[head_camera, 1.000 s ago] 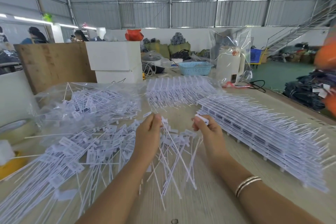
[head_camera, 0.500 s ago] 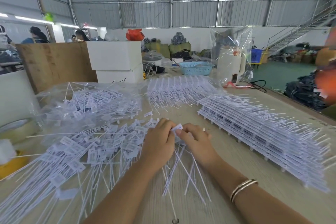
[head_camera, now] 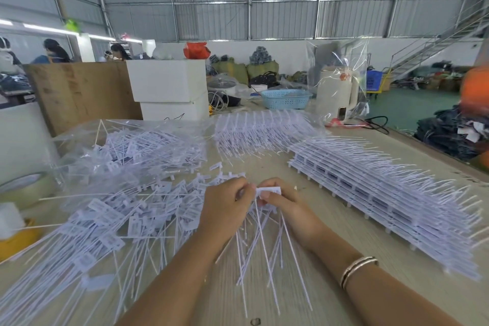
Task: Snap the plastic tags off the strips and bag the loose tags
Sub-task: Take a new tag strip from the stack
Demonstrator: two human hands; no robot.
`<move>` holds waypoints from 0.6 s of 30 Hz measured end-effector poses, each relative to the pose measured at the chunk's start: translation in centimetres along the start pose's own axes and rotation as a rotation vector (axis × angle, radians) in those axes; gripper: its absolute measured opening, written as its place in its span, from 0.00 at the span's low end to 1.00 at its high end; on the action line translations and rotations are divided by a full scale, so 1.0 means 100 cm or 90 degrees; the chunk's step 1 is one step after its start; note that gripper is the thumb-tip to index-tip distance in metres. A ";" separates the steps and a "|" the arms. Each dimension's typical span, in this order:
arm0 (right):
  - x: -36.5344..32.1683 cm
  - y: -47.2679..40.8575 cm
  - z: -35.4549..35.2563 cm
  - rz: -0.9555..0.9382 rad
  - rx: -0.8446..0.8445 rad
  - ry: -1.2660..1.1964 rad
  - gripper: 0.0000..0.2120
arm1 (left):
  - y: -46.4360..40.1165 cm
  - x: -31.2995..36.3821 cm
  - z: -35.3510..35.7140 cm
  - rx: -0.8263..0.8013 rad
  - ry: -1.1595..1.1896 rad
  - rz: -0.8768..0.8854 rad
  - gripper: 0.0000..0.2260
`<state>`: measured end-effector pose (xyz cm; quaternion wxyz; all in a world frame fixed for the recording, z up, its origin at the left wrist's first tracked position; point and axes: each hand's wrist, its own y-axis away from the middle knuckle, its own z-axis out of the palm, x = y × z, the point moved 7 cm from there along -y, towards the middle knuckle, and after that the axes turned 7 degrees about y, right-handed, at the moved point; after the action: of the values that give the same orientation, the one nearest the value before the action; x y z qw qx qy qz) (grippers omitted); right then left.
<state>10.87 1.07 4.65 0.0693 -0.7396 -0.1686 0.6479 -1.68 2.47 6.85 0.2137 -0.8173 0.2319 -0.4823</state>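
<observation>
Both hands met over the middle of the surface (head_camera: 330, 296). The left hand (head_camera: 227, 204) had its fingers curled around a small strip of tags (head_camera: 268, 190), and the right hand (head_camera: 285, 206) pinched the tag at the end. Long thin tails hung down from it. Loose tags (head_camera: 127, 217) lay in a big pile on the left, and full strips (head_camera: 383, 182) were stacked on the right. A clear bag (head_camera: 127, 145) sat behind the pile. To snap well, I think the hands should hold close to the joint and bend quickly, so nothing flies off.
</observation>
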 end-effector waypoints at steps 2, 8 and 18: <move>0.000 0.000 -0.001 -0.002 0.001 0.020 0.05 | 0.001 -0.001 0.005 -0.028 0.000 -0.001 0.16; -0.003 0.001 -0.005 -0.044 0.062 0.100 0.10 | 0.002 -0.010 0.012 -0.056 0.106 -0.105 0.17; -0.012 0.003 -0.010 -0.109 0.160 0.050 0.09 | 0.011 -0.006 0.028 0.019 0.354 -0.262 0.15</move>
<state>11.76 0.47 5.78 0.2226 -0.7330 -0.1461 0.6259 0.38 2.32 4.53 0.0526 -0.6811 0.1048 -0.7227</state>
